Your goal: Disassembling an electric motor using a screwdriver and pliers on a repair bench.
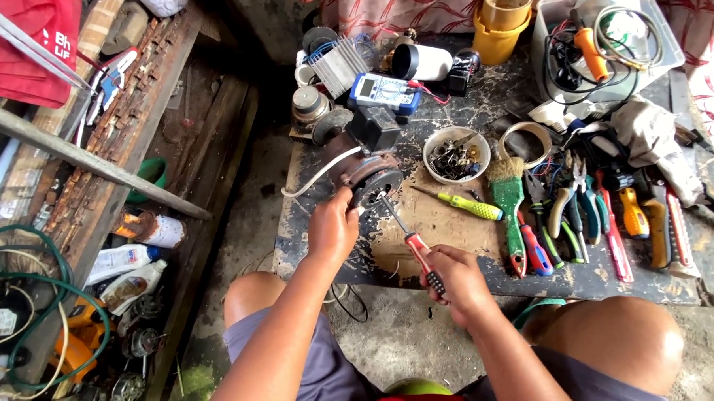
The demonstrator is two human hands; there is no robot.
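Note:
A small electric motor (366,175) with a rusty round housing lies on the dark worktable (455,117), a white cable leading off to its left. My left hand (332,223) grips the motor's near face. My right hand (457,281) holds a screwdriver with a red and black handle (418,254). Its metal shaft slants up-left, and the tip touches the motor's front.
On the table: a yellow-green screwdriver (468,204), a white bowl of small parts (456,154), a green brush (509,199), several pliers and cutters (578,208), a blue multimeter (386,92), a yellow bucket (499,27). Spray bottles (129,268) and a green hose (41,292) lie left.

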